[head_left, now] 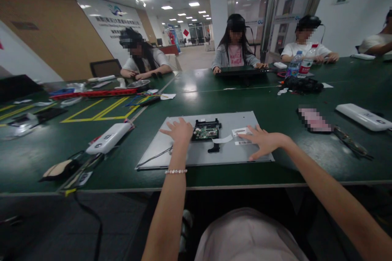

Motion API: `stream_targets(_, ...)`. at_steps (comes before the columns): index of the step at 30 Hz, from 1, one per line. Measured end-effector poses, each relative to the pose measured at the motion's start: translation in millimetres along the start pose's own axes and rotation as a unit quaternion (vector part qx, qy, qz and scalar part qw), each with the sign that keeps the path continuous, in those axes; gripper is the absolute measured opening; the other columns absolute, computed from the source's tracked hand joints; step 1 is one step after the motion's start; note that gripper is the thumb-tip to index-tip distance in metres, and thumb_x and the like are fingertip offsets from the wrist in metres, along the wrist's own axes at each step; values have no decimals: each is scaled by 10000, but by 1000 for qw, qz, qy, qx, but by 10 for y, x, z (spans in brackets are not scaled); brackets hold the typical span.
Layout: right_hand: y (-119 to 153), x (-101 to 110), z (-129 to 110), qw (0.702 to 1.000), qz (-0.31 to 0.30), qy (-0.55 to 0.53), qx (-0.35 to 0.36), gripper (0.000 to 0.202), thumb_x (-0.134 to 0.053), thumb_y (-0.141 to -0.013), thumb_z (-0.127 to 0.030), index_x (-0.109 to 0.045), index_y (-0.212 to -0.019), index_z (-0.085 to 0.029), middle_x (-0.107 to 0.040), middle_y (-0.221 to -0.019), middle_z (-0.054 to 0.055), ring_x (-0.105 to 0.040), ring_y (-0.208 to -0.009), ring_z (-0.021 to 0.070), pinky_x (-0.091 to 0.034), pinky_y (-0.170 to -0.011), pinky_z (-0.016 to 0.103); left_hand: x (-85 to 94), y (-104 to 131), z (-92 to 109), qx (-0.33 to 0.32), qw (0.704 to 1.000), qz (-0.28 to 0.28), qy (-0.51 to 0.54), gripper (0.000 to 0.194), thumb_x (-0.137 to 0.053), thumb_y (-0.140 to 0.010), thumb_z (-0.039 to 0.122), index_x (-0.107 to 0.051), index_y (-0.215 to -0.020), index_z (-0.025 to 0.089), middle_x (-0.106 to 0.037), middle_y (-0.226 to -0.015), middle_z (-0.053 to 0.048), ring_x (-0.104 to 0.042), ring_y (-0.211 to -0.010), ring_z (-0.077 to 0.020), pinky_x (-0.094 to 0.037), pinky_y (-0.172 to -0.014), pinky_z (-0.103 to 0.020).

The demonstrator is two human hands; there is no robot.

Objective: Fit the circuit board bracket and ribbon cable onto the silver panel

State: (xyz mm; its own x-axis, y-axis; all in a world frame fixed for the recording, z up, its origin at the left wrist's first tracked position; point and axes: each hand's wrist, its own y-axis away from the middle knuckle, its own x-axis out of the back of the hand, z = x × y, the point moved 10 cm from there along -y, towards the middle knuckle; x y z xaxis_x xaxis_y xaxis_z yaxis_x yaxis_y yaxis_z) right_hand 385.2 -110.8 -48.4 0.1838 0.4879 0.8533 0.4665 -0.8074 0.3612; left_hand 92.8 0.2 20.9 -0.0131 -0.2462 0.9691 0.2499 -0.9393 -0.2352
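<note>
A flat silver-grey display panel (241,118) lies on the green table in front of me, its back side up. Near its middle sits a green circuit board (206,131) in a black frame, with a curled white strip (223,139) beside it. My left hand (180,131), fingers spread, rests on the panel just left of the board. Toward the panel's right side, my right hand (260,140) lies with its fingers apart, over white labels (241,131). A thin dark cable (156,156) runs across the left part of the panel.
White power banks (108,138) lie on both sides. A pink phone (315,120) and glasses (350,142) are at right. Bottles (307,62) and a black bundle (301,85) stand farther back. Several people sit across the table, one behind a dark flat panel (241,73).
</note>
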Motion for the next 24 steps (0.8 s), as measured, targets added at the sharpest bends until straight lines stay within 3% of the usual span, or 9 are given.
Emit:
stream_targets(8,-79,-27,-141,1000,8,-6,5,1159,-599,-599,-849,-82,-1529,-390,143,-1610,76,149,-1368,547,-60,-1102,648,524,83,130,-32,992,107,61,437,-364,-853,127,-592,-1217,206,-620,-1181,-131,-449,-1210,-305,-116,-1100,-633)
stream_targets(13,-133,-41,-224,1000,15,-13,12,1137,-596,-621,-835,-85,-1532,-385,159,-1610,45,178,-1375,522,-32,-1110,638,613,96,148,-55,985,142,82,384,-366,-854,154,-693,-1044,217,-650,-1076,-108,-484,-1168,-292,-69,-1114,-625)
stream_targets(17,-166,-63,-251,1000,14,-23,11,1129,-591,-628,-835,-74,-1530,-394,191,-1603,35,215,-1364,518,-18,-1109,640,668,91,97,-54,980,167,89,364,-371,-871,181,-701,-1021,208,-651,-1076,-120,-431,-1245,-309,-33,-1108,-642)
stream_targets(24,-184,-74,-266,1000,21,-16,15,1139,-573,-619,-855,-87,-1532,-379,205,-1598,58,225,-1354,524,14,-1110,635,584,-10,-276,35,986,160,43,323,-411,-852,154,-684,-1022,186,-642,-1115,-149,-355,-1292,-348,-61,-1033,-734)
